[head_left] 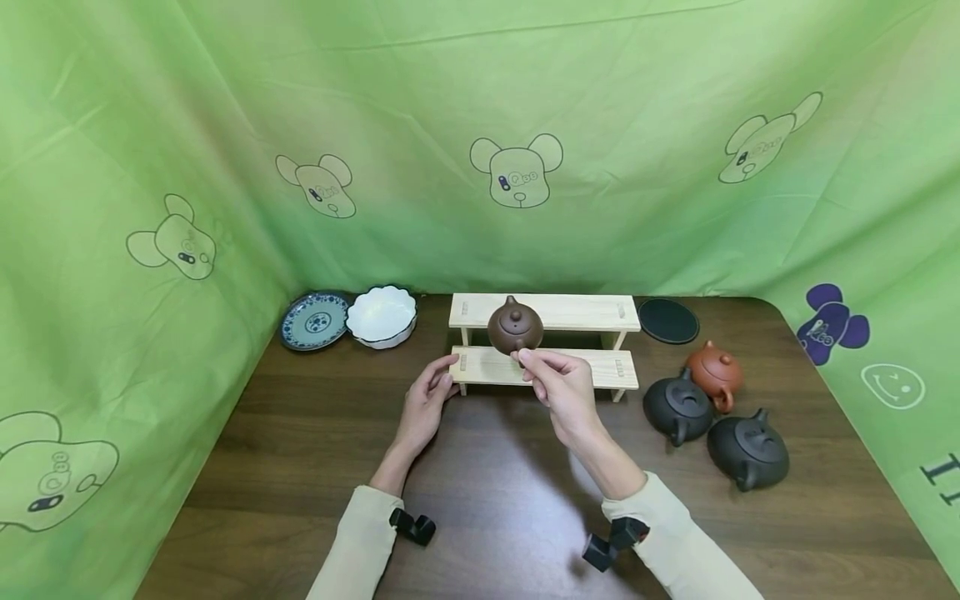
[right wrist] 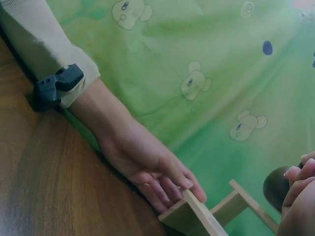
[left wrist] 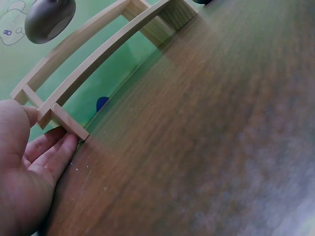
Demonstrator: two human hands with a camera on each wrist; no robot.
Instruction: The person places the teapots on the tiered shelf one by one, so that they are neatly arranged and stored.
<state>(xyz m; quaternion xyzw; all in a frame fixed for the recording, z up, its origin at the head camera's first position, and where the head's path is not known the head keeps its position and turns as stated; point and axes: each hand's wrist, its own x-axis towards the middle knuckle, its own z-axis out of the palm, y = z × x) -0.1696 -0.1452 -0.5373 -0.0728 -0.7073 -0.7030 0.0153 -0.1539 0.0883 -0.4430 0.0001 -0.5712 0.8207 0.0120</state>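
A small dark brown teapot hangs in the air over the two-step wooden stand. My right hand pinches its handle between thumb and fingers; in the left wrist view the teapot's rounded body shows above the boards. At the left end of the lower step, my left hand holds the stand. In the left wrist view the thumb of my left hand lies at the board's end and the fingers touch the leg. The right wrist view shows part of the teapot beside my right hand.
Right of the stand sit an orange-brown teapot and two black teapots, close together. A dark round mat lies behind them. To the left are a blue patterned plate and a white scalloped bowl. Green cloth surrounds the wooden table.
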